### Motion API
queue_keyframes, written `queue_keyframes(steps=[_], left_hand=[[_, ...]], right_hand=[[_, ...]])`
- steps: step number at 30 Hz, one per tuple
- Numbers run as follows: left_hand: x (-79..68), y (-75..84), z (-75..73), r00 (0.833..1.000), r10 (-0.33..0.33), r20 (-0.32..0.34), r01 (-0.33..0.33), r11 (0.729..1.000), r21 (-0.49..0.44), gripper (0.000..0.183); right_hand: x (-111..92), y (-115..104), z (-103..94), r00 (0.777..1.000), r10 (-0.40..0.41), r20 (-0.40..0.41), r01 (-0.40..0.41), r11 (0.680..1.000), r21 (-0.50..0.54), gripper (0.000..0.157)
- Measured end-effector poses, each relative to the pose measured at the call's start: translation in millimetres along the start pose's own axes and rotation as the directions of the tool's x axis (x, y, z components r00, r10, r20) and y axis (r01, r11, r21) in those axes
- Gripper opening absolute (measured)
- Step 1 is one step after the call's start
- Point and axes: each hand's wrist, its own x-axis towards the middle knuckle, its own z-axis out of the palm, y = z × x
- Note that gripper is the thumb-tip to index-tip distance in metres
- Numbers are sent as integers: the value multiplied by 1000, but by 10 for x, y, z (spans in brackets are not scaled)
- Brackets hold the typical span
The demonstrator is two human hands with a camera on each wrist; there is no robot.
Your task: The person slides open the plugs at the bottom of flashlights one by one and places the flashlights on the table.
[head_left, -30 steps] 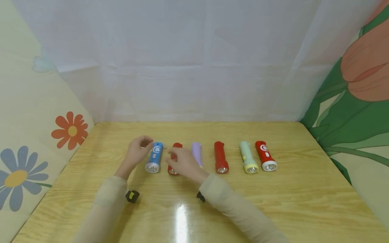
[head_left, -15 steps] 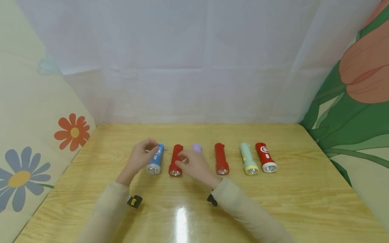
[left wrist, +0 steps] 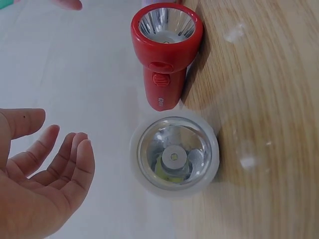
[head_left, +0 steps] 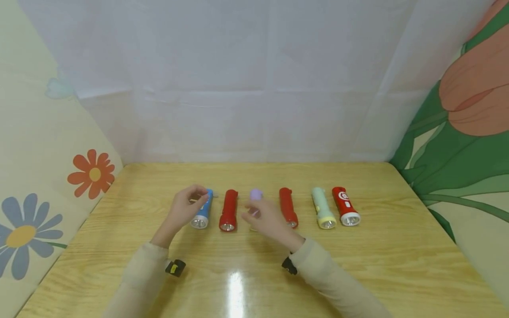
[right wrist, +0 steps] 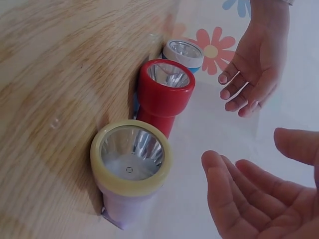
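My left hand (head_left: 184, 207) hovers over the blue flashlight (head_left: 203, 216), its fingers loosely bent with nothing between them. In the left wrist view the blue one's white-rimmed lens (left wrist: 174, 155) faces the camera, apart from the fingers. My right hand (head_left: 272, 221) is above the purple flashlight (head_left: 256, 194), hiding its middle; the right wrist view shows its cream rim (right wrist: 130, 188) and the relaxed, empty right hand (right wrist: 264, 199) beside it. Between the two hands lies a plain red flashlight (head_left: 229, 210). Another plain red flashlight (head_left: 287, 203) is just right of my right hand.
Farther right on the wooden table (head_left: 358, 274) lie a mint-green flashlight (head_left: 323, 207) with a yellow rim and a red flashlight (head_left: 345, 205) with a white emblem. A white cloth (head_left: 254, 88) hangs behind the table; flower-patterned panels (head_left: 36, 132) flank it.
My right hand has moved rightward from the red flashlight to the purple one, uncovering the red. My left hand stays by the blue flashlight, shifted slightly right.
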Motion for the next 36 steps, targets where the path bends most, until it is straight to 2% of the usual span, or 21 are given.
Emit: queue_keyframes(steps=[9, 18, 27, 36], left_hand=[[34, 14, -18, 998, -60, 23, 60, 998, -9, 22], [174, -105, 55, 994, -81, 74, 82, 997, -10, 25], [360, -144, 169, 984, -99, 147, 99, 995, 3, 34], [515, -187, 247, 973, -150, 173, 151, 989, 7, 34]], right_hand=[[-25, 19, -24, 1000, 19, 17, -19, 1000, 15, 32], [70, 74, 84, 993, 101, 59, -103, 994, 35, 40], [166, 34, 197, 957, 241, 163, -261, 959, 110, 50], [259, 30, 323, 945, 270, 186, -287, 955, 72, 33]])
